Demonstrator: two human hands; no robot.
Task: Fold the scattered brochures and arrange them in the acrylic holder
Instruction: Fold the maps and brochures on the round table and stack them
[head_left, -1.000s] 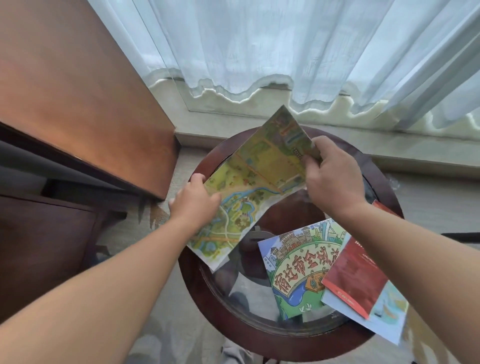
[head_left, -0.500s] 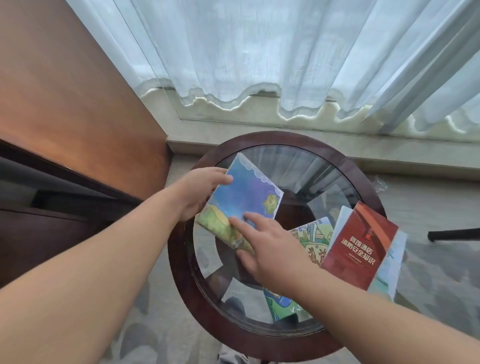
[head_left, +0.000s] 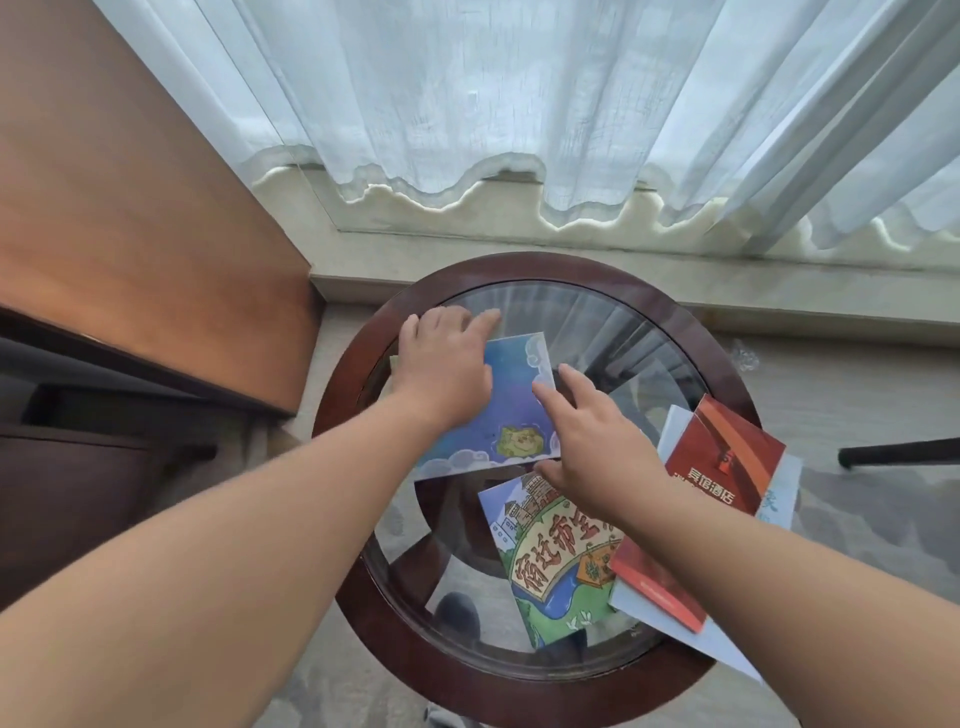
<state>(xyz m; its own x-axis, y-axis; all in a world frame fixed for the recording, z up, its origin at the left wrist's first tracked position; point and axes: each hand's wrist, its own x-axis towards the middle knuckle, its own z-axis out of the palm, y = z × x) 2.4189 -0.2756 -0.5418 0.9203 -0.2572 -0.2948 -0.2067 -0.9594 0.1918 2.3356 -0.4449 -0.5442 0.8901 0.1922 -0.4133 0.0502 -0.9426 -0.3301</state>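
1. A round table (head_left: 353, 587) with a dark wooden rim and a glass top is standing nearest the viewer, carrying every brochure in view.
2. On its near right part a green cartoon brochure (head_left: 550, 571) with large Chinese characters is lying flat, its long axis running from the near edge away and slightly leftward.
3. Just to its right a red brochure (head_left: 727, 462) is lying on top of a pale sheet (head_left: 691, 629) — the red one is overlapping the green one's right edge, and its long axis is slanting from near left to far right.
4. The right hand (head_left: 597, 457) is lying open, fingers spread and pointing away and to the left, its fingertips touching the right edge of the blue folded brochure (head_left: 514, 410); it is gripping nothing.
5. That blue folded brochure is lying flat on the glass around the table's middle left, its long axis running from near left to far right, a small green cartoon patch sitting at its near end.
6. The left hand (head_left: 447, 364) is pressing palm-down and flat on the brochure's left part — fingers extended toward the far rim, not curled around anything.
7. Beyond the table, a stone sill (head_left: 519, 244) and sheer white curtains (head_left: 519, 93) are filling the far view, and a wooden cabinet (head_left: 130, 208) is standing at far left.
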